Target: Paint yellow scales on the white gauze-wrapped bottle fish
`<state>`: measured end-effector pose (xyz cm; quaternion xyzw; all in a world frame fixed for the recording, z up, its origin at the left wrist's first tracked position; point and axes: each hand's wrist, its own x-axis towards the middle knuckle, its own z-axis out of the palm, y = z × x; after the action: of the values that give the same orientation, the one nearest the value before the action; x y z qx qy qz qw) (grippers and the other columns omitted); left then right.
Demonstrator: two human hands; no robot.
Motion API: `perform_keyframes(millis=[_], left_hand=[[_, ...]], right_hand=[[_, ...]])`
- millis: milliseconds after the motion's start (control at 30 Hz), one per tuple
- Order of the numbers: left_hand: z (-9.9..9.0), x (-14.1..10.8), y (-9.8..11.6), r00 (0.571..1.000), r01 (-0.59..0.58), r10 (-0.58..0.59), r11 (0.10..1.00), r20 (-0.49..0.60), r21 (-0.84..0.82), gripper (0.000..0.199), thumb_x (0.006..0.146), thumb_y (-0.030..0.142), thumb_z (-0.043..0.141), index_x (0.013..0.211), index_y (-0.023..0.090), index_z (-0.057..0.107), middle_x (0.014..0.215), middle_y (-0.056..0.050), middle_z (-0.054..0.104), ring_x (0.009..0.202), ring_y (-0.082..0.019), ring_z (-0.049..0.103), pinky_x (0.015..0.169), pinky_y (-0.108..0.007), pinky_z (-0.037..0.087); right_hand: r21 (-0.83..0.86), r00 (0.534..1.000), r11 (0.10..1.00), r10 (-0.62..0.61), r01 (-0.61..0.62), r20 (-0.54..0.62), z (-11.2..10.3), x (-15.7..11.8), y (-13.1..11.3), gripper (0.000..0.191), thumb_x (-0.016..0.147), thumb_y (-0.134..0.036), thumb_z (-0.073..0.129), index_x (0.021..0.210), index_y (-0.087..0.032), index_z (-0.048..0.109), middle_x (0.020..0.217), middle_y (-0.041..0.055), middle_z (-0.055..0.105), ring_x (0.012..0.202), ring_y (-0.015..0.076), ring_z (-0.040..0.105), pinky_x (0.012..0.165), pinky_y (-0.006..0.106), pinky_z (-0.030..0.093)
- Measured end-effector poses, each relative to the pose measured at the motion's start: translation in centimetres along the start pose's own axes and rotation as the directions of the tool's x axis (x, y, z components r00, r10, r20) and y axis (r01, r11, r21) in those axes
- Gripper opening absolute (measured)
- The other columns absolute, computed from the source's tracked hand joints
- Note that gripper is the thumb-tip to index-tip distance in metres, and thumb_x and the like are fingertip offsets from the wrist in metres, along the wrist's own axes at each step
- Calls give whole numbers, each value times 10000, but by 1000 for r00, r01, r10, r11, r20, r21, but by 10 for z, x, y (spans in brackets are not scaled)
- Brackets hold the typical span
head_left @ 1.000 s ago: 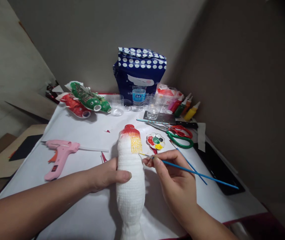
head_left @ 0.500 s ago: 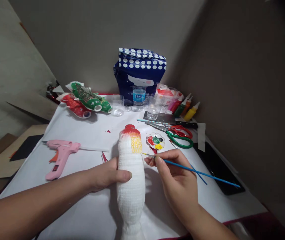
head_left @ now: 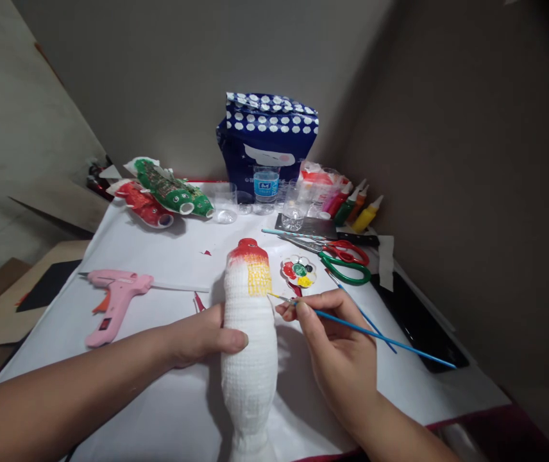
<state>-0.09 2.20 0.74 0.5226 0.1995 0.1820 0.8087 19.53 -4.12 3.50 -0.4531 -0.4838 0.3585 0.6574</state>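
Note:
A white gauze-wrapped bottle shape (head_left: 249, 378) lies lengthwise before me, its far end painted red with a yellow patch below. My left hand (head_left: 211, 337) grips its left side, thumb on top, the other fingers hidden beneath. Between the thumb and fingers of my right hand (head_left: 339, 340) is a thin blue paintbrush (head_left: 390, 341). Its yellow-tipped bristles meet the right edge of the yellow patch. Just beyond that hand sits a flower-shaped paint palette (head_left: 298, 272) with red, green, yellow, black and white wells.
A pink glue gun (head_left: 119, 298) lies left. Painted fish shapes (head_left: 161, 192), clear plastic cups (head_left: 225, 208) and a blue bag (head_left: 269, 138) stand behind. Scissors (head_left: 346, 266), a knife (head_left: 356, 239), paint bottles (head_left: 368, 213), a second brush (head_left: 363, 314) and a black tray-like slab (head_left: 416, 321) are right.
The brush tip has stayed at the yellow patch's edge, with its handle end dipping slightly. The whole view has shifted a little; my left hand keeps its hold.

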Motion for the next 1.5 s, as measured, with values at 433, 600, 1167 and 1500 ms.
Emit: perform_keyframes(millis=[433, 600, 1167, 1500], left_hand=[[0, 1, -1, 1000, -21, 21, 1000, -9, 8, 819, 740, 577, 794, 1397, 158, 541, 1311, -166, 645, 1177, -359, 605, 885, -399, 521], [0, 0, 0, 1000, 15, -15, 1000, 12, -22, 844, 745, 584, 796, 1426, 168, 521, 1323, -165, 643, 1160, -349, 621, 892, -386, 519], [-1, -1, 1, 1000, 27, -27, 1000, 3, -10, 880, 725, 583, 811, 1436, 161, 510, 1282, -151, 666, 1123, -329, 633, 843, -345, 522], [-4, -2, -3, 997, 74, -74, 997, -25, -28, 886, 689, 580, 840, 1407, 160, 535, 1210, -138, 701, 1085, -316, 651, 840, -340, 526]], right_hand=[[-37, 1000, 999, 19, -18, 15, 1, 0, -1, 79, 919, -232, 681, 841, -230, 665, 798, 17, 779, 773, 182, 773, 686, 290, 639], [-59, 999, 998, 5, -3, 36, 0, 1, -1, 92, 913, -218, 681, 823, -230, 667, 788, 13, 767, 760, 170, 762, 690, 272, 628], [-56, 1000, 998, -13, 13, 11, -3, 1, 1, 83, 927, -212, 655, 848, -238, 656, 809, -1, 736, 788, 150, 738, 732, 252, 610], [-91, 1000, 996, -9, 11, 21, -1, 1, -1, 67, 905, -202, 663, 848, -236, 669, 803, 2, 735, 772, 145, 742, 721, 236, 619]])
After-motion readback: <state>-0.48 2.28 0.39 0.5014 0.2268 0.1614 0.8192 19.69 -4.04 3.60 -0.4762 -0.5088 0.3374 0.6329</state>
